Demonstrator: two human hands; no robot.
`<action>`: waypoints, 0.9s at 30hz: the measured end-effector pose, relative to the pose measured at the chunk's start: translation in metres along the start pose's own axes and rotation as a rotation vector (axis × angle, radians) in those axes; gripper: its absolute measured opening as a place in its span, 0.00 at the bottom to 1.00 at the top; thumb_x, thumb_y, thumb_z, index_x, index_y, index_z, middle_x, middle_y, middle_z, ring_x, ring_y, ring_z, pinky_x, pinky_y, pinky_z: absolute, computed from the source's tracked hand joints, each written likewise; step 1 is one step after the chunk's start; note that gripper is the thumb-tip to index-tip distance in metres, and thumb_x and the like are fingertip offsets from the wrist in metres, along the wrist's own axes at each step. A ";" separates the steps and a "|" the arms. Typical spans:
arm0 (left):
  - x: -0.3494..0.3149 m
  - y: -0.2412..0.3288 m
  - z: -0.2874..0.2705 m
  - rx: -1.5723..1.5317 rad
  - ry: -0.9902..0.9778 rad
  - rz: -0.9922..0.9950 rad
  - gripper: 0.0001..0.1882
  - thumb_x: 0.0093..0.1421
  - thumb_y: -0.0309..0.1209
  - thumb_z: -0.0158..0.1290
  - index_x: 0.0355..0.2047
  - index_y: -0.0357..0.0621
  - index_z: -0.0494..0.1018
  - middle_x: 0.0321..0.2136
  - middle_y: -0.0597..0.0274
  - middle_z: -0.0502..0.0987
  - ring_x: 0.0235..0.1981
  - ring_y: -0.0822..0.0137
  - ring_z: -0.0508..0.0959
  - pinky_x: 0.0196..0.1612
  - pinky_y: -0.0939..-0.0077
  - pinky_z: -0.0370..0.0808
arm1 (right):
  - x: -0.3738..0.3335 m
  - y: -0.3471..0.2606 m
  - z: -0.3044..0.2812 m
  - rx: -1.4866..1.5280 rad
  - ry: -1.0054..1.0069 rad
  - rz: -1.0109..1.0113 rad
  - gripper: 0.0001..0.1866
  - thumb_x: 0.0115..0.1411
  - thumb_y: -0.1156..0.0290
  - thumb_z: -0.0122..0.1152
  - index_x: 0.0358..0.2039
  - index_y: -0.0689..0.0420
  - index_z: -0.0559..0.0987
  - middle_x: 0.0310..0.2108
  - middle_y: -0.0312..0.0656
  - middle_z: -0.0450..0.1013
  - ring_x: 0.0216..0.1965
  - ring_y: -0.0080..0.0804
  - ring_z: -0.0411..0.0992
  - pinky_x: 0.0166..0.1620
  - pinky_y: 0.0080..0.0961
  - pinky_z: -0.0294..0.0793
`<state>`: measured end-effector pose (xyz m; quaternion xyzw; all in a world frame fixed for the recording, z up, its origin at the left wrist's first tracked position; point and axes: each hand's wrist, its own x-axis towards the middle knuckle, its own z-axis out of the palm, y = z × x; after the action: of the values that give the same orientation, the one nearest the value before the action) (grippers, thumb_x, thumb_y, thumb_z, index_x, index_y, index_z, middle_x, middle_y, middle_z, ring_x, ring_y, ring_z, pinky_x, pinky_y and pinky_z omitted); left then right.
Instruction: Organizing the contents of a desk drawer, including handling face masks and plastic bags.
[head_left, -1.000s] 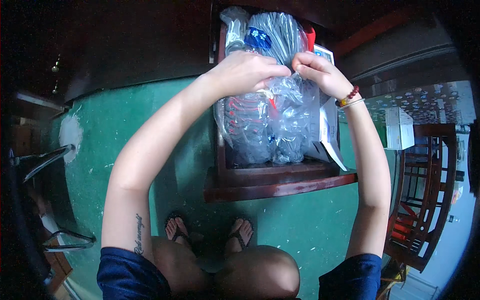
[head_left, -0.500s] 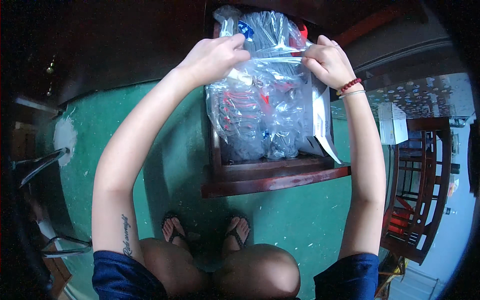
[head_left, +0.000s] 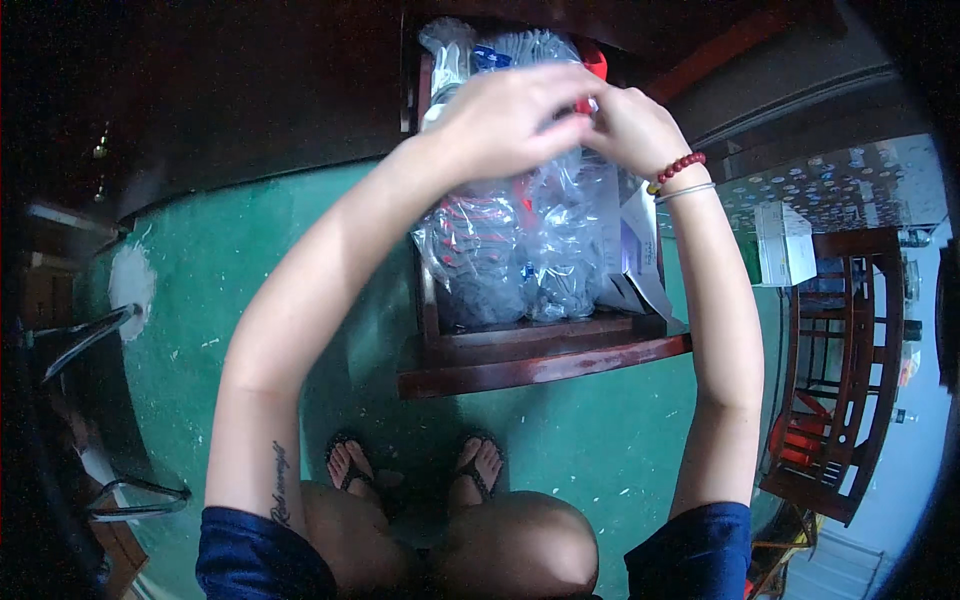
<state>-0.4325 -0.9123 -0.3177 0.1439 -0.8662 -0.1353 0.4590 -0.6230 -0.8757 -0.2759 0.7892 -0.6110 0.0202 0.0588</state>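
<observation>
An open dark wooden drawer (head_left: 545,368) holds clear plastic bags (head_left: 480,235) packed with pieces that show red lines. Over the middle of it my left hand (head_left: 530,115) reaches across to the right, its fingers smeared by motion, so its grip cannot be read. Close against its fingertips, my right hand (head_left: 640,128) has its fingers bent in, closed on the gathered top of a plastic bag, mostly hidden by the hands. A small red and white spot shows between the two hands. Behind them lie more clear-wrapped items (head_left: 530,48).
Papers or a flat box (head_left: 640,245) line the drawer's right side. A red item (head_left: 594,62) sits at its back. To the right stand a white box (head_left: 785,245) and a wooden chair (head_left: 840,380). Metal legs (head_left: 135,497) stand on the green floor (head_left: 190,330) at left.
My left hand has moved right to meet my right hand. The bag's edge, stretched between the hands before, is now bunched together and mostly hidden.
</observation>
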 end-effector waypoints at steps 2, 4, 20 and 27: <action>-0.006 0.004 0.010 0.102 -0.123 -0.083 0.24 0.58 0.42 0.50 0.54 0.51 0.68 0.50 0.50 0.72 0.44 0.51 0.76 0.46 0.62 0.75 | -0.004 0.000 0.001 -0.091 -0.128 -0.051 0.15 0.56 0.66 0.57 0.43 0.58 0.75 0.27 0.53 0.76 0.30 0.48 0.76 0.37 0.37 0.74; -0.013 0.001 0.020 0.102 -0.212 -0.132 0.24 0.58 0.42 0.50 0.55 0.52 0.67 0.50 0.50 0.72 0.43 0.51 0.77 0.44 0.61 0.76 | -0.010 0.012 0.005 0.033 -0.072 -0.033 0.13 0.56 0.68 0.55 0.41 0.60 0.75 0.26 0.53 0.76 0.28 0.46 0.77 0.36 0.35 0.75; -0.041 0.018 0.031 0.384 -0.392 -0.106 0.14 0.52 0.36 0.53 0.40 0.55 0.73 0.45 0.51 0.70 0.32 0.56 0.79 0.31 0.64 0.77 | -0.010 -0.010 0.001 0.094 -0.414 0.275 0.13 0.54 0.65 0.54 0.30 0.60 0.82 0.19 0.47 0.76 0.19 0.35 0.77 0.32 0.30 0.77; -0.037 0.015 0.030 0.371 -0.411 -0.138 0.16 0.52 0.35 0.52 0.43 0.54 0.72 0.52 0.53 0.68 0.33 0.54 0.79 0.32 0.62 0.77 | -0.009 -0.013 0.019 -0.123 -0.211 0.260 0.13 0.50 0.62 0.55 0.33 0.48 0.83 0.32 0.43 0.78 0.38 0.40 0.76 0.41 0.39 0.75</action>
<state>-0.4398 -0.8815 -0.3568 0.2537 -0.9392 -0.0317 0.2293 -0.6139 -0.8661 -0.2963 0.6962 -0.7107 -0.0928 0.0395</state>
